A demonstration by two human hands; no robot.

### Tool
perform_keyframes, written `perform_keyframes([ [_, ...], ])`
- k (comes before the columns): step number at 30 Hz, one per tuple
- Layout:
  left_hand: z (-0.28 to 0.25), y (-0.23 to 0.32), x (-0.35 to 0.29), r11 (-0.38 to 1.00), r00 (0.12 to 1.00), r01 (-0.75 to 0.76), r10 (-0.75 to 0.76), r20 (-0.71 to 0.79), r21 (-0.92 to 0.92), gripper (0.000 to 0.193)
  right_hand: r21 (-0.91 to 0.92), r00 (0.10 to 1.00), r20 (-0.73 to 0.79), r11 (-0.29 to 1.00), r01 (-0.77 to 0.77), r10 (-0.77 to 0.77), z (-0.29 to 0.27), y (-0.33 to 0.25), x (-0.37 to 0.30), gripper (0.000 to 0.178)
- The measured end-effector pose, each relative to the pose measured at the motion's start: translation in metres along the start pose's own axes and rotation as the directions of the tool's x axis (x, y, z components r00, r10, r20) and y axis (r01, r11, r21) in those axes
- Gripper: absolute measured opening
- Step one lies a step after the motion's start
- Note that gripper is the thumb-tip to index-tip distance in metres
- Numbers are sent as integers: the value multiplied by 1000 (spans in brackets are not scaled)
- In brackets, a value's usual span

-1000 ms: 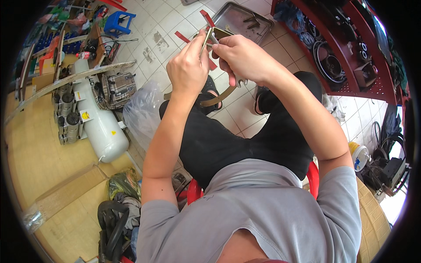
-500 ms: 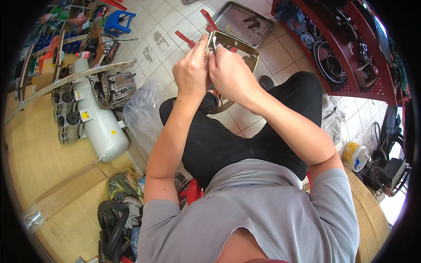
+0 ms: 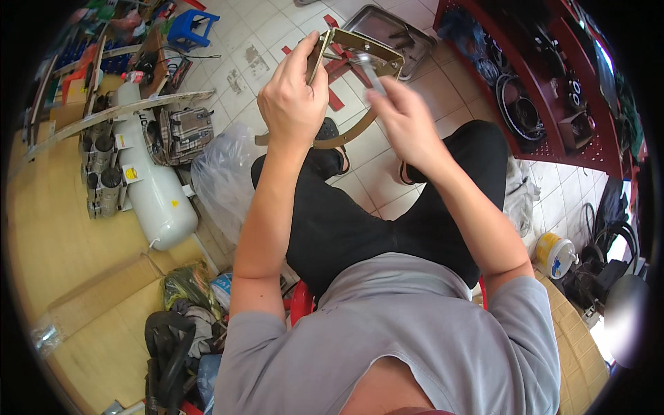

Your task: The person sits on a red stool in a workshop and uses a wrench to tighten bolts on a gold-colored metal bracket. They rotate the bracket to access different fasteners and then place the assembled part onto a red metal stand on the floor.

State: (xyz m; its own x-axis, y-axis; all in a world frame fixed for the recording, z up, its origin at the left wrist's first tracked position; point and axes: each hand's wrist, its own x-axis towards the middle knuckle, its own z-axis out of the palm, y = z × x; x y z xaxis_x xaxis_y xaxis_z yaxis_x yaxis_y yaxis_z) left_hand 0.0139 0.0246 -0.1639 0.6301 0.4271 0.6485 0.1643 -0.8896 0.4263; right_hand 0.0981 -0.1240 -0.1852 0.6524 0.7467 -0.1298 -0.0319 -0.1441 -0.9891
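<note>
My left hand [image 3: 294, 104] grips one side of a brass-coloured metal bracket [image 3: 368, 47], a flat strip bent into an angular frame with bolts along it and a curved lower end. The fingers lie along the outside, the thumb toward the inner side. My right hand [image 3: 408, 121], smeared by motion, is closed round a silver wrench [image 3: 373, 77]. The wrench's head points up into the space inside the bracket; whether it touches the metal I cannot tell. Both hands are raised in front of my knees.
Beyond the bracket, a red metal stand [image 3: 337, 67] and a grey metal tray [image 3: 423, 43] with dark pieces rest on the tiles. Red shelving [image 3: 532, 76] stands right, a white air tank [image 3: 155, 200] left. A plastic bag [image 3: 225, 169] lies by my left knee.
My right hand has drawn the wrench back from the bracket's left side, moving right and nearer to me. My left hand has shifted slightly left, and the bracket has moved up and left.
</note>
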Motion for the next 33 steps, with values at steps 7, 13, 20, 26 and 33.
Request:
perform_keyframes([
  [7,-2,5,3,992,989,-105,97,-115,-68,34,-2,915,-205,935,355,-348,-49,43,50,61],
  [13,8,8,-12,908,971,120,-192,-144,-401,38,-324,847,-204,850,415,-491,-48,4,66,25],
  [20,13,8,-30,682,958,151,-279,-64,-716,59,-759,565,11,361,542,-825,-54,-50,53,24],
  [26,19,5,-36,593,996,24,-83,-31,-805,96,-684,353,34,236,690,-935,-89,-25,56,28],
  [33,0,75,-21,651,971,235,-194,141,-722,87,-299,463,-473,631,715,-749,-89,27,45,17],
])
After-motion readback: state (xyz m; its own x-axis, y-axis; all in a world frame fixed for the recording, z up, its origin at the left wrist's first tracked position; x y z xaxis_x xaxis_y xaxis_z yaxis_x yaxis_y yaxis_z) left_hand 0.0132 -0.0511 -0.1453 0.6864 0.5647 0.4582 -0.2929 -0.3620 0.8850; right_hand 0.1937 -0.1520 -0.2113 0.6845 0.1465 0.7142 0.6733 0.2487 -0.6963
